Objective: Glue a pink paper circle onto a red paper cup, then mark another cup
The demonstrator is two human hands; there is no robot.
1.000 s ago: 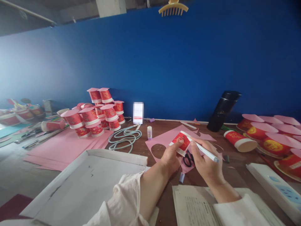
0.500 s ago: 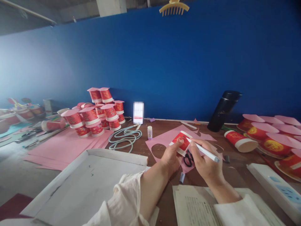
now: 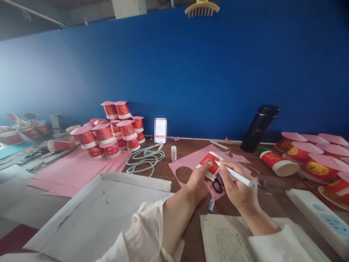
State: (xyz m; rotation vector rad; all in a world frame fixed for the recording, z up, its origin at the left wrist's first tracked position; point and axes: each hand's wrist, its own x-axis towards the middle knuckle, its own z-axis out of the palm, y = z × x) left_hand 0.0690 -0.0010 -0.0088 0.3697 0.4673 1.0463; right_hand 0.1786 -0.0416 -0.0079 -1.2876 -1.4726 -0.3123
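A red piece with white edges (image 3: pixel 212 158), patterned like the paper cups, is gripped by my left hand (image 3: pixel 198 181), thumb on its printed face. My right hand (image 3: pixel 240 187) is closed round a white pen (image 3: pixel 237 174), its tip at the upper right part of the red piece. Below them lie a pink paper sheet with a round hole (image 3: pixel 174 169) and black-handled scissors (image 3: pixel 217 185), whose blades are hidden. A small grey-blue cap (image 3: pixel 211 206) rests near my left wrist. The glue stick (image 3: pixel 173 154) stands upright to the left.
Pink-topped red cups (image 3: pixel 102 134) are stacked at left on pink sheets (image 3: pixel 57 174), beside a coiled cable (image 3: pixel 147 160). A white tray (image 3: pixel 89 207) sits front left. At right are a black bottle (image 3: pixel 259 127), a lying cup (image 3: pixel 278 163), more cups (image 3: pixel 319 167) and a power strip (image 3: pixel 319 218).
Hardly anything differs. The pen tip has shifted slightly on the red piece, and both hands keep their hold.
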